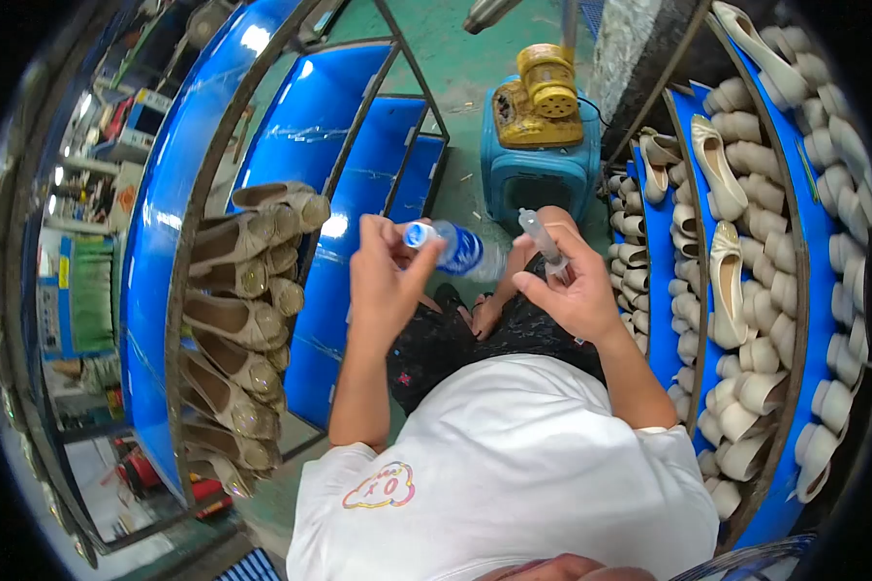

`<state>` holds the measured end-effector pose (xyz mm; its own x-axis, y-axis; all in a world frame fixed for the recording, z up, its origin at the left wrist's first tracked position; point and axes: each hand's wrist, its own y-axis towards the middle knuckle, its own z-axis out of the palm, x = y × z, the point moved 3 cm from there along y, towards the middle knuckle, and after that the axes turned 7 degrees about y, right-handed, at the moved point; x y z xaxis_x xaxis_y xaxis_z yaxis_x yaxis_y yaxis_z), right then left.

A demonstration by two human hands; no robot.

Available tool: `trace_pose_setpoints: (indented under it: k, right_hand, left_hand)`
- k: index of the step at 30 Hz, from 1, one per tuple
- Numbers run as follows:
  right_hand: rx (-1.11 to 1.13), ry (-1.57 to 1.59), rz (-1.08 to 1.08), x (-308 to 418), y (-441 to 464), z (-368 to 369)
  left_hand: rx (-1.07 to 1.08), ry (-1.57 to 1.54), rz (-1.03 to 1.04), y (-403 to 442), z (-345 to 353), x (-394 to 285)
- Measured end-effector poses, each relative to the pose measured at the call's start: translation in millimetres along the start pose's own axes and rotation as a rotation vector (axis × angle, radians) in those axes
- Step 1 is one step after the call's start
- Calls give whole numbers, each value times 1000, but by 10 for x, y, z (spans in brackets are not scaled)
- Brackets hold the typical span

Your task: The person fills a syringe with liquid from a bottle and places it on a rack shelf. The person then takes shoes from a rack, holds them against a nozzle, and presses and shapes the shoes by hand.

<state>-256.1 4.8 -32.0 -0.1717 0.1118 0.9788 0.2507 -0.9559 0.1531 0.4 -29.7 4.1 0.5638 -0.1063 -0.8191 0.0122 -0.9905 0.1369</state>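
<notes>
My left hand [389, 266] is closed around the neck end of a clear plastic bottle [463, 252] with a blue label. The bottle lies tilted, its white and blue cap [418, 234] by my thumb and its base pointing toward my right hand. In my right hand [574, 281] is a translucent syringe [541, 232], gripped between thumb and fingers, its flanged end up. A gap separates the syringe from the bottle. Both hands are held above my lap, over dark patterned shorts [421, 363].
On my left, a rack with blue shelves [300, 126] carries several glittery beige flat shoes [233, 324]. Racks of pale shoes [727, 281] stand close on my right. Ahead on the green floor, a yellow machine part [545, 97] rests on a teal stool [543, 179].
</notes>
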Motion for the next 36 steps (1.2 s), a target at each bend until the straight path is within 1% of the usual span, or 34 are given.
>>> trace_pose_setpoints:
  k: [1,2,3,5,6,7,8,9,11,14,17,18,19,21,25,27,28,29,31,34,36]
  right_hand:
    - [-44,46,-10,-5,41,110]
    - [-91,87,-18,-4,72,193]
    - [-75,61,11,78,-50,16]
    - [-86,78,47,18,-116,54]
    - [-95,41,-10,20,-144,72]
    - [-100,-76,81,205,-179,39]
    - [-111,-35,83,162,-243,-7]
    - [-141,-66,11,248,-316,-47]
    - [-203,-397,-247,506,-432,-158]
    - [-280,-506,-260,773,-751,-254]
    - [-435,-536,-257,1434,-1181,-380]
    - [-476,-617,-351,1688,-1352,-422]
    - [-517,-699,-442,1955,-1562,-465]
    - [-594,-939,-529,2543,-2015,-457]
    - [-888,-1037,-550,3269,-2888,-289]
    - [-1066,-1161,-456,3474,-3207,-261]
    - [-1140,-1305,-301,3583,-3293,-273]
    - [-1176,-1469,-196,3642,-3373,-354]
    - [-1234,-1786,30,3708,-3545,-668]
    - [-1258,-2030,326,3678,-3977,-1374]
    - [-1279,-2049,417,3657,-4198,-1765]
  left_hand:
    - [61,51,-3,-7,20,-77]
    - [87,53,48,-17,53,-146]
    - [121,7,79,-108,343,-282]
    - [145,-35,97,-175,421,-457]
    - [141,-49,129,-219,442,-460]
    - [141,-78,174,-231,493,-460]
    - [115,-199,145,-277,561,-573]
    - [111,-353,128,-323,632,-599]
    - [153,-453,202,-427,780,-620]
    - [234,-610,373,-557,840,-904]
    - [219,-686,547,-549,770,-1134]
    - [244,-653,561,-516,745,-1106]
    - [258,-656,532,-490,749,-1074]
    - [291,-661,463,-478,793,-1004]
    - [411,-739,450,-626,965,-999]
    - [469,-707,455,-695,1059,-991]
    - [504,-687,451,-729,1079,-1022]
    - [540,-666,447,-763,1107,-1045]
    - [573,-667,432,-787,1155,-1063]
    - [617,-614,423,-739,1217,-1071]
    - [635,-622,378,-726,1293,-1044]
